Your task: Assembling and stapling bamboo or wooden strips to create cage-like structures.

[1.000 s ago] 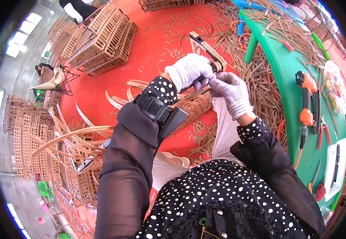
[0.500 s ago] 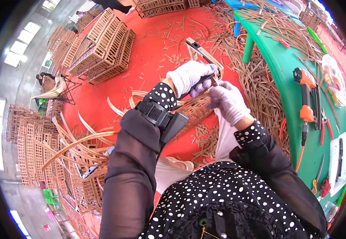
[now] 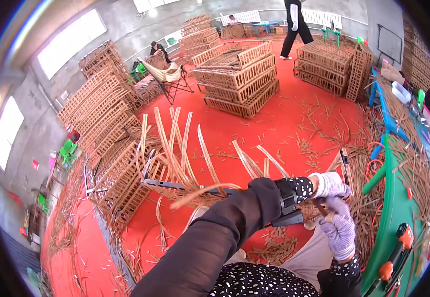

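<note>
In a white glove, my left hand (image 3: 331,185) is closed round the end of a dark metal frame bar (image 3: 345,162) with tan woven strip along it. Just below, my right hand (image 3: 339,230), also gloved, is closed with its fingertips at a short brown wicker strip (image 3: 322,208), close against the left hand. Long pale wicker strips (image 3: 175,153) stand up, curved and loose, from the dark-framed piece (image 3: 168,184) to the left. My left forearm covers part of this piece. A thick strip bundle (image 3: 200,194) sticks out beside that forearm.
Stacked brown wicker crates (image 3: 240,81) stand on the red floor (image 3: 294,119), with more stacks (image 3: 96,119) at left. A green table (image 3: 393,198) on my right bears strips and an orange-and-black power tool (image 3: 398,250). Cut strips litter the floor. A person (image 3: 294,29) stands far off.
The view has swung up and left, so my hands appear lower and farther right. Both gloved hands remain together at the frame's end. More crates and the standing person have come into view.
</note>
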`<state>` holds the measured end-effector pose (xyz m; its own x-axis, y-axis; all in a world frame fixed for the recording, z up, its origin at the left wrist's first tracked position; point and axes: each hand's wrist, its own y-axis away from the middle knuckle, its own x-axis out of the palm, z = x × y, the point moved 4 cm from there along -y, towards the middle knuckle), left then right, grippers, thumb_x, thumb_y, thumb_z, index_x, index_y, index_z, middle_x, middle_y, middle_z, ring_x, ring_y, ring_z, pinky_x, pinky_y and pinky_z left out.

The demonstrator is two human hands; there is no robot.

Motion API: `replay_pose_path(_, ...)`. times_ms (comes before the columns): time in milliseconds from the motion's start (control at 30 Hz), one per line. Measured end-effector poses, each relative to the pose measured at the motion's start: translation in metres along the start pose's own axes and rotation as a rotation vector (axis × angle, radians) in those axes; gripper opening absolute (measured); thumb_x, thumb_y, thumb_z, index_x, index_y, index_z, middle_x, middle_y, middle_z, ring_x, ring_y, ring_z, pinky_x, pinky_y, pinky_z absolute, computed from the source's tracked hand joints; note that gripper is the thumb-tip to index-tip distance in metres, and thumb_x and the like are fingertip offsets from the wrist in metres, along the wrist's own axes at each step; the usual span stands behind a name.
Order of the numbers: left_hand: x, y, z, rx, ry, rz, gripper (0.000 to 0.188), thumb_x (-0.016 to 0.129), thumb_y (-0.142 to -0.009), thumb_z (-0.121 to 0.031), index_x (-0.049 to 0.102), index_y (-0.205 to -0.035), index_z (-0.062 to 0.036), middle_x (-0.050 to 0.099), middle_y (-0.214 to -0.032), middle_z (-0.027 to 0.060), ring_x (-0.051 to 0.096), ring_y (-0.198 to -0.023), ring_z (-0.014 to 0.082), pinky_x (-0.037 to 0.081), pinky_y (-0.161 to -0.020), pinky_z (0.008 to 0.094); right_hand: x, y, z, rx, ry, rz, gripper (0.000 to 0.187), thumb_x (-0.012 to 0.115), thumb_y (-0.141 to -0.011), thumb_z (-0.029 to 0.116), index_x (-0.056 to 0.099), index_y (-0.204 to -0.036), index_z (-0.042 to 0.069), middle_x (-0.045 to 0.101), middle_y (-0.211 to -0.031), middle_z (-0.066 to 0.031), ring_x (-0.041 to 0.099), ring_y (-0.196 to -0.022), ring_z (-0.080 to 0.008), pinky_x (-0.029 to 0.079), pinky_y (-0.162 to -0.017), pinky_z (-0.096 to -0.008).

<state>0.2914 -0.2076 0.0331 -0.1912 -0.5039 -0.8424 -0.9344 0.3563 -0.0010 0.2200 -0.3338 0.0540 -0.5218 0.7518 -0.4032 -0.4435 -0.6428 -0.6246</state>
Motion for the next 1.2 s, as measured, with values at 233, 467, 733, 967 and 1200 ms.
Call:
replay_pose_path(233,0.011,0.026,-0.024,-0.362,0.584,0.117,0.045,0.052,-0.082,-0.044,0.057,-0.060,-0.0051,0.051,-0.050,0.0043,0.046,-0.041,0.0142,0.036,-0.039,0.0302,0.001,0.027,0.006,0.085,-0.097,-0.095,0.009,0.060,-0.076,0.012,0.060,-0.073,0.003,0.058,-0.070,-0.0087,0.055,-0.068,-0.0256,0.045,-0.063,-0.0334)
replay_pose_path(467,-0.011,0.044,-0.044,-0.097,0.188,0.083,0.035,0.049,-0.083,-0.038,0.056,-0.089,-0.0046,0.058,-0.073,0.0146,0.058,-0.067,0.0277,0.045,-0.061,0.0379,-0.002,0.020,0.018,0.168,-0.346,-0.094,0.012,0.055,-0.082,0.011,0.062,-0.076,0.003,0.057,-0.070,-0.0090,0.056,-0.066,-0.0227,0.045,-0.064,-0.0314)
replay_pose_path(733,0.012,0.062,-0.045,-0.089,-0.142,-0.145,0.028,0.053,-0.073,-0.019,0.052,-0.094,-0.0005,0.060,-0.087,0.0197,0.059,-0.084,0.0360,0.047,-0.069,0.0428,0.016,0.036,0.004,0.232,-0.264,-0.126,0.033,0.050,-0.082,0.023,0.052,-0.056,0.003,0.050,-0.057,-0.0068,0.047,-0.058,-0.0168,0.036,-0.057,-0.0294)
replay_pose_path(967,0.009,0.063,-0.048,-0.154,-0.174,-0.125,0.021,0.053,-0.075,-0.014,0.052,-0.092,-0.0015,0.061,-0.084,0.0168,0.061,-0.078,0.0329,0.049,-0.064,0.0412,0.029,0.032,0.008,0.309,-0.314,-0.195,0.039,0.049,-0.086,0.028,0.043,-0.054,0.006,0.038,-0.051,-0.0002,0.038,-0.045,-0.0095,0.027,-0.044,-0.0244)
replay_pose_path(1200,0.002,0.074,-0.053,-0.109,-0.201,-0.173,0.024,0.054,-0.070,-0.025,0.063,-0.080,-0.0051,0.062,-0.079,0.0182,0.062,-0.076,0.0325,0.050,-0.064,0.0408,0.034,0.063,-0.005,0.783,-0.567,-0.453,0.022,0.050,-0.084,0.013,0.058,-0.099,-0.002,0.055,-0.078,-0.0019,0.051,-0.066,-0.0107,0.040,-0.059,-0.0224)
